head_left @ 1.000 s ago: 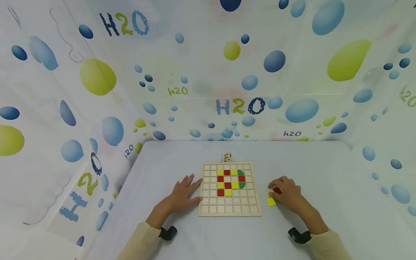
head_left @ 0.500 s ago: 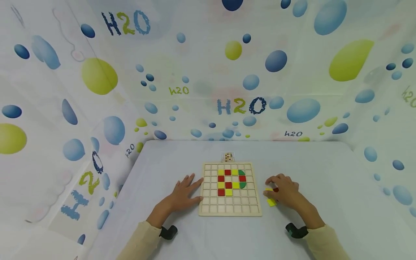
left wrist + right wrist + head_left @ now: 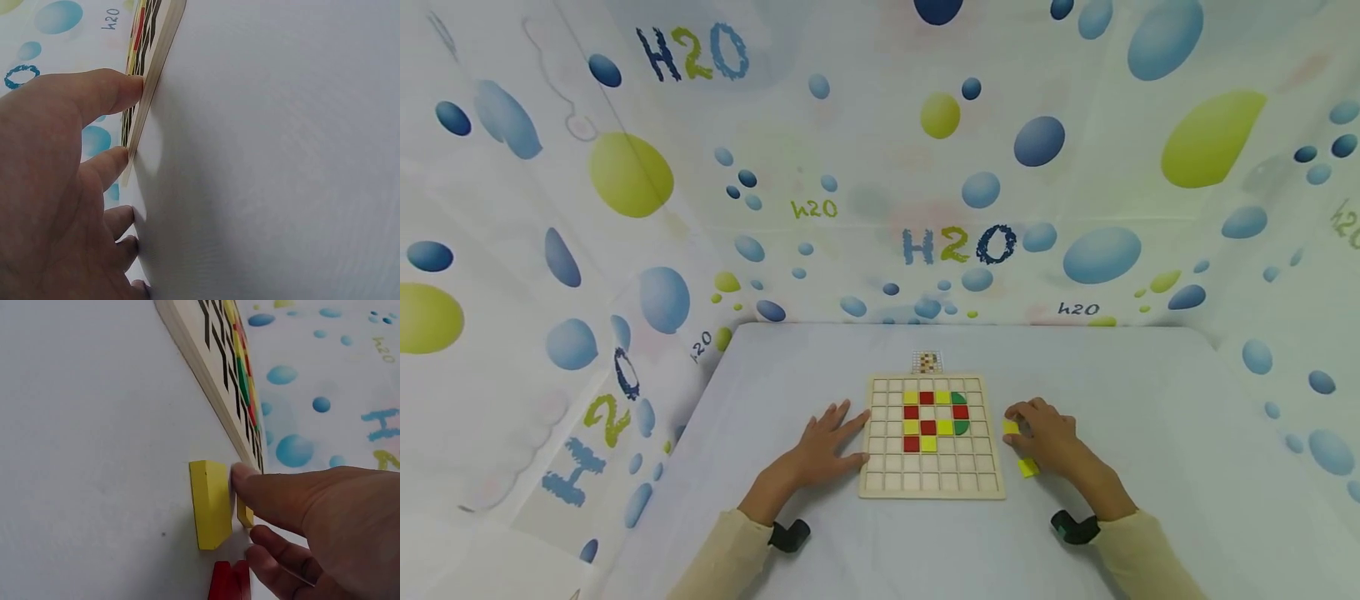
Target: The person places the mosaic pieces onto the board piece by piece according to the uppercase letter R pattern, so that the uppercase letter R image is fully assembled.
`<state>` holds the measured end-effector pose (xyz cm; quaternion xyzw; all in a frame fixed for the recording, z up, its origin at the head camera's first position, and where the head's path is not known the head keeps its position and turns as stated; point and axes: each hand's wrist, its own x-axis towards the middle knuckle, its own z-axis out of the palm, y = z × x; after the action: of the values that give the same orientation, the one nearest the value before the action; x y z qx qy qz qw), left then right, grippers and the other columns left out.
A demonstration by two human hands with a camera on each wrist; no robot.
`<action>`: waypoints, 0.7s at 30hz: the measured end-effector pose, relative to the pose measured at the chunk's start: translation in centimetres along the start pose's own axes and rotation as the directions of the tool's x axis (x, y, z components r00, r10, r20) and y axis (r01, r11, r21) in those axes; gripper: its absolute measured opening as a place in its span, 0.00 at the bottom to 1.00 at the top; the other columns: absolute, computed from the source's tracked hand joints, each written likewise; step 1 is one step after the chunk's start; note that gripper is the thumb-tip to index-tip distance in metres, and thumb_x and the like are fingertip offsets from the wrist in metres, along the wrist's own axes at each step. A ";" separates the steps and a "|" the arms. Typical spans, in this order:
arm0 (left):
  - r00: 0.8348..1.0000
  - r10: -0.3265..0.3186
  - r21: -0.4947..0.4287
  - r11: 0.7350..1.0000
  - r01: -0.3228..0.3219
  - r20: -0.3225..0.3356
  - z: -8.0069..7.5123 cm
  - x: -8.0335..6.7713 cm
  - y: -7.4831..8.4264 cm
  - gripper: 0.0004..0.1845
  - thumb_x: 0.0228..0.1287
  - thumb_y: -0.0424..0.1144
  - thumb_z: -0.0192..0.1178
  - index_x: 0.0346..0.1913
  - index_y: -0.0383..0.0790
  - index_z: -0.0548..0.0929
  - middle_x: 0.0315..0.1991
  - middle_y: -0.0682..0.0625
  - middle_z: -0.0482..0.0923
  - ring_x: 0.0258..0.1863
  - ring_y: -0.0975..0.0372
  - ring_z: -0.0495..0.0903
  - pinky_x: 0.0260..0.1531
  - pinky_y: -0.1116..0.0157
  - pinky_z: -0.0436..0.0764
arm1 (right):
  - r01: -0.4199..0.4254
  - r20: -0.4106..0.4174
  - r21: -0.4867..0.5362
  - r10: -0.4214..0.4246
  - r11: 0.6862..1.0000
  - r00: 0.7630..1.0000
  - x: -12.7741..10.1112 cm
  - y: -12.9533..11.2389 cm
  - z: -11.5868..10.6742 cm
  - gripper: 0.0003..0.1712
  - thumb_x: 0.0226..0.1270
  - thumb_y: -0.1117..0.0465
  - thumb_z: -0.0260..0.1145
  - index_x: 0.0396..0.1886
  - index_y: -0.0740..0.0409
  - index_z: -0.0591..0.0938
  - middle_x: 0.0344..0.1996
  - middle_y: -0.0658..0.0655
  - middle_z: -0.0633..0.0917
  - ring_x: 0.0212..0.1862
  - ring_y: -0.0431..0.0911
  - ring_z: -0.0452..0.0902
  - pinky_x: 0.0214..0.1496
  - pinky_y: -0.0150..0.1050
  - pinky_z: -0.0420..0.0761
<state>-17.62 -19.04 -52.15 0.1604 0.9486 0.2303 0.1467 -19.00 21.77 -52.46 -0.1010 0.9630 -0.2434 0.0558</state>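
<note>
A wooden grid board [image 3: 931, 482] lies on the table with red, yellow and green tiles in some of its squares. My left hand [image 3: 822, 450] is spread flat at its left edge, thumb and index fingertips touching the side in the left wrist view. Right of the board, my right hand [image 3: 1047, 437] pinches a yellow square tile [image 3: 1011, 427] between thumb and fingers. A second yellow tile [image 3: 211, 505] lies on the cloth nearer the wrist. Red tiles [image 3: 220, 582] show beside it in the right wrist view; the hand hides them from the head view.
A small card [image 3: 927, 361] with a printed grid pattern lies just beyond the board's far edge. White cloth covers the table [image 3: 805, 367]. A curtain [image 3: 865, 150] with blue and green bubbles hangs behind and at the sides.
My right hand has moved left and away from me, toward the board, and one yellow tile has gone with it. My left hand has stayed at the board's edge.
</note>
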 end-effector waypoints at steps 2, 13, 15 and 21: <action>1.000 0.000 0.007 1.000 0.000 0.002 0.0 0.0 0.0 0.39 0.74 0.58 0.60 0.83 0.54 0.63 0.86 0.39 0.49 0.85 0.40 0.45 0.79 0.32 0.45 | -0.008 0.007 0.016 0.008 1.000 1.000 -0.1 -0.1 0.0 0.17 0.70 0.57 0.75 0.54 0.53 0.83 0.51 0.58 0.82 0.57 0.56 0.78 0.54 0.63 0.70; 1.000 0.008 0.006 1.000 -0.008 -0.005 -0.1 0.0 0.3 0.39 0.74 0.58 0.59 0.83 0.53 0.63 0.86 0.38 0.49 0.85 0.39 0.45 0.79 0.32 0.45 | 0.011 -0.032 -0.003 -0.011 1.000 0.999 -1.2 -0.8 1.0 0.13 0.69 0.61 0.75 0.50 0.55 0.83 0.44 0.55 0.81 0.48 0.50 0.77 0.50 0.58 0.72; 1.000 0.014 0.007 1.000 -0.014 -0.010 0.0 0.0 0.3 0.39 0.74 0.57 0.59 0.83 0.51 0.63 0.85 0.37 0.50 0.85 0.39 0.46 0.79 0.32 0.45 | 0.040 -0.038 -0.022 -0.040 0.999 0.998 -1.5 -1.0 1.1 0.12 0.69 0.61 0.75 0.49 0.55 0.83 0.43 0.54 0.81 0.47 0.50 0.76 0.47 0.55 0.72; 1.000 0.009 0.029 1.000 -0.009 -0.002 0.1 0.1 0.2 0.39 0.75 0.57 0.58 0.83 0.51 0.63 0.85 0.38 0.49 0.85 0.40 0.45 0.79 0.33 0.45 | 0.057 -0.065 -0.022 -0.058 0.998 0.996 -1.7 -2.4 1.1 0.13 0.71 0.62 0.73 0.51 0.57 0.82 0.45 0.56 0.80 0.48 0.50 0.76 0.45 0.47 0.70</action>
<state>-17.60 -18.82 -52.14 0.1666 0.9512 0.2173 0.1422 -16.78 19.55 -52.15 -0.1213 0.9634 -0.2384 0.0160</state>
